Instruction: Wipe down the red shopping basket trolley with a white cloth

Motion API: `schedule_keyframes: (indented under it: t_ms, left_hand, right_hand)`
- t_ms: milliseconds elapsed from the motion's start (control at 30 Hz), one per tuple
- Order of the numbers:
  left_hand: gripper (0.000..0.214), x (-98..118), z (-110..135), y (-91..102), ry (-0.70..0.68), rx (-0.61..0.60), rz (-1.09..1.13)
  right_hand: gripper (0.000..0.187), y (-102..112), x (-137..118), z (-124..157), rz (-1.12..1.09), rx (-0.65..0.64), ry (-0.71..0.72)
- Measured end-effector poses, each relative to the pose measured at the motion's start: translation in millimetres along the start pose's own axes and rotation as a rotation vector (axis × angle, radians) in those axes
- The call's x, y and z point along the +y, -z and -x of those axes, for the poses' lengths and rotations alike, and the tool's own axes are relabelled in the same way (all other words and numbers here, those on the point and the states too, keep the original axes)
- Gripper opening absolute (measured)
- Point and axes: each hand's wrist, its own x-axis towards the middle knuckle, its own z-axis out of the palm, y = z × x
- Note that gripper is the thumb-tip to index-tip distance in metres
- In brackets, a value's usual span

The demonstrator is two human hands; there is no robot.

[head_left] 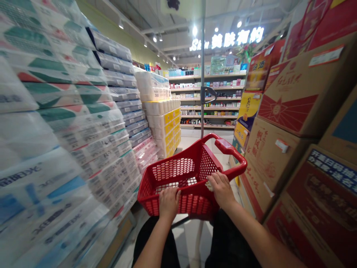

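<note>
A red plastic shopping cart (170,190) with perforated walls stands sideways in front of me, its handle (230,149) at the right. No goods show inside the part of the basket I can see. My left hand (169,203) is closed over the near rim, fingers hooked inside. Further right, my right hand (221,189) grips the same rim close to the handle end. A small pale, crumpled thing (209,185) pokes out by its fingers; I cannot make out what it is.
Tall stacks of wrapped tissue packs (64,111) line the left side, with toilet-roll packs (163,126) beyond. Cardboard cartons (290,93) are piled along the right. A thin grey pole (202,67) rises behind the cart. Shelves of small goods (192,93) stand at the back.
</note>
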Motion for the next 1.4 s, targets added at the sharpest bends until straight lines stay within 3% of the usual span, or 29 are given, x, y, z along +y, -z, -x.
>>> schedule_keyframes:
  t_ms: [200,567,833,967,1167,1400]
  left_hand:
    - [0.031,-0.4,0.7,0.4,0.004,0.0,0.003]
    - [0.031,0.3,-0.4,-2.0,0.008,-0.004,-0.006]
    - [0.03,-0.5,0.6,-1.8,0.007,0.0,-0.001]
    - [0.03,-1.5,1.5,-2.0,0.002,0.0,0.004]
    - [0.029,-0.4,-0.1,-2.1,0.005,0.003,-0.008]
    - [0.03,-1.1,0.7,-2.3,0.008,-0.012,-0.001]
  right_hand:
    - [0.045,-3.4,2.1,10.5,-0.082,0.106,0.08]
    - [0.044,9.8,4.8,-5.3,-0.154,-0.019,0.029]
    - [0.057,-0.1,-2.9,13.7,-0.104,0.037,0.072]
    - [0.052,0.8,-6.6,25.8,-0.107,0.04,0.111]
    - [0.05,8.6,-8.8,16.5,-0.205,0.072,0.116]
    - [0.041,-18.8,-6.7,36.2,-0.219,0.115,0.194]
